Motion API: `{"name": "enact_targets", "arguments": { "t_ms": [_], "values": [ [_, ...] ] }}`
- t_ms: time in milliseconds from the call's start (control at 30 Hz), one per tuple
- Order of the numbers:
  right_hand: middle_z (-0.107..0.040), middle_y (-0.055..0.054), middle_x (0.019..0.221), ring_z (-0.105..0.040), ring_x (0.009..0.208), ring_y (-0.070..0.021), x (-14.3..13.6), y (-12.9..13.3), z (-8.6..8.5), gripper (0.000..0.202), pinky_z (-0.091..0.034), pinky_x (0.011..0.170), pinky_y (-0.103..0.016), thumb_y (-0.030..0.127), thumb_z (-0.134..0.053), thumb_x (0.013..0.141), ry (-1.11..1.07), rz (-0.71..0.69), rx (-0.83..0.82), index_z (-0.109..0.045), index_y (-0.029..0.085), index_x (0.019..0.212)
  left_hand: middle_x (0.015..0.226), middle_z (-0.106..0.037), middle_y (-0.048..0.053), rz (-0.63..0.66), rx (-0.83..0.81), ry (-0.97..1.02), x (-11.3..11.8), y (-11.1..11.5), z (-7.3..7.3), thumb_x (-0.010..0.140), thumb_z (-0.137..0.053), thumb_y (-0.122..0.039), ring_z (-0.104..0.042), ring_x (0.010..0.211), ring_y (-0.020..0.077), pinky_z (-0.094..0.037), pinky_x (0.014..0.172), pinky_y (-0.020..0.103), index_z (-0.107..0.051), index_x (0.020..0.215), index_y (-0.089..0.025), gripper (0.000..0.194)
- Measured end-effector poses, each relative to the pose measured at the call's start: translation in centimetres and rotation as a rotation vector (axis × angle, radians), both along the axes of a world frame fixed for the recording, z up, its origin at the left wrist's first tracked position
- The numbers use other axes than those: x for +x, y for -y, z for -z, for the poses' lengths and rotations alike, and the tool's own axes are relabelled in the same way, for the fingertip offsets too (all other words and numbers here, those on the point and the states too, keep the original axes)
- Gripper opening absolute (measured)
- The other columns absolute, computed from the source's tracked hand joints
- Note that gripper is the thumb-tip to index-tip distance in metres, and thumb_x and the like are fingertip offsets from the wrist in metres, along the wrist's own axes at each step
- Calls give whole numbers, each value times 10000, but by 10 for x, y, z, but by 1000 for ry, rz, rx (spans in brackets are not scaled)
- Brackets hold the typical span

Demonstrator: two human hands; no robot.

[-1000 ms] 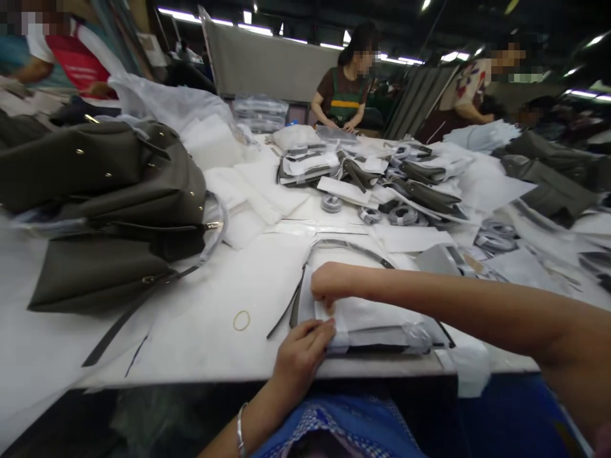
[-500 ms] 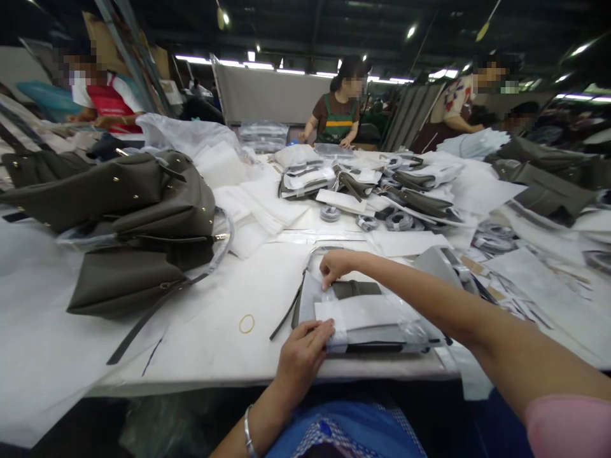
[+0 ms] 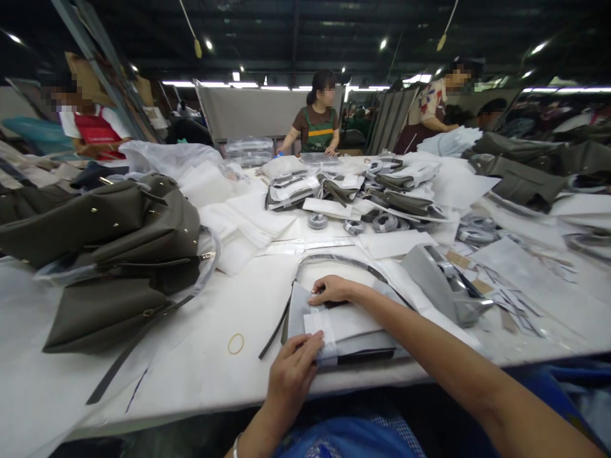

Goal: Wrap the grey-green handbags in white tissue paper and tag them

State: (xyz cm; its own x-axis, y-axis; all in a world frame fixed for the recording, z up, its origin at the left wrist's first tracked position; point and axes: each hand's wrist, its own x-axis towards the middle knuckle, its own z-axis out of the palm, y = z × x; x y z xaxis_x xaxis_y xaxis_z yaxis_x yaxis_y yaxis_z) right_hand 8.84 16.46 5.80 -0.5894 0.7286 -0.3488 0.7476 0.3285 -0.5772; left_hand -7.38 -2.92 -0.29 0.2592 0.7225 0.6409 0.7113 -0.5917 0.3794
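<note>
In front of me a dark olive handbag [image 3: 285, 332] lies flat on the table, partly covered by white wrapping sheets [image 3: 346, 324] and shiny clear film. Its film-wrapped handle [image 3: 329, 257] arches away at the back. My left hand [image 3: 293, 366] rests at the bag's near left edge, fingers stretched over the white sheet. On the upper left of the bag is my right hand [image 3: 331, 289], its fingers bent and thumb and forefinger pinched at the film. What lies between those fingertips is too small to make out. My right forearm hides part of the bag.
Several olive bags [image 3: 143, 242] are piled at left, beside a yellow rubber band [image 3: 235, 343]. A grey tape dispenser [image 3: 442, 286] stands right of my work. Behind are wrapped bags [image 3: 291, 187], coiled straps [image 3: 384, 222] and paper sheets. A co-worker [image 3: 317, 121] stands across the table.
My view has shifted, showing more of the handle and the tape dispenser. My right hand stays at the bag's upper left; the olive strap beside it is now mostly covered. My left hand holds its place.
</note>
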Motion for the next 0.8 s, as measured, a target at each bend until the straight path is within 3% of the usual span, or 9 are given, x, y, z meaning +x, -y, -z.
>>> {"name": "enact_targets", "arguments": {
  "t_ms": [167, 333, 500, 633, 800],
  "values": [
    [-752, -9, 872, -662, 788, -173, 0, -15, 5, 431, -461, 650, -229, 508, -813, 664, -59, 73, -99, -755, 226, 985, 1265, -691, 55, -4, -2, 3, 1, 0, -4, 802, -484, 54, -642, 1084, 206, -579, 946, 314, -574, 1319, -172, 571],
    [-759, -32, 908, -667, 819, -181, 2, -17, 12, 288, -467, 673, -246, 430, -680, 816, -94, 157, -18, -741, 215, 998, 1268, -690, 60, -2, -6, -8, 0, 1, -4, 809, -505, 46, -644, 1089, 208, -582, 945, 317, -575, 1320, -170, 559],
    [-764, -47, 882, -680, 805, -191, 0, -17, 17, 170, -481, 704, -258, 272, -664, 804, -121, 201, 110, -740, 172, 919, 1251, -699, 52, -7, 9, 0, 1, 2, -5, 804, -499, 51, -645, 1083, 208, -583, 942, 318, -589, 1304, -175, 556],
    [-754, -46, 1071, -670, 986, -170, 5, -2, 6, 318, -458, 876, -254, 352, -460, 977, -202, 164, 276, -722, 190, 1058, 1244, -703, 49, 0, 30, -7, 1, 1, -4, 831, -505, 33, -643, 1083, 207, -583, 937, 311, -595, 1296, -169, 514],
    [-777, -51, 1004, -673, 994, -215, 12, 21, -3, 361, -430, 886, -289, 456, -503, 963, -148, 5, 364, -777, 230, 900, 1238, -706, 57, 8, 19, -26, 1, 3, -5, 848, -499, 17, -653, 1088, 200, -585, 937, 304, -593, 1298, -172, 498]
  ]
}}
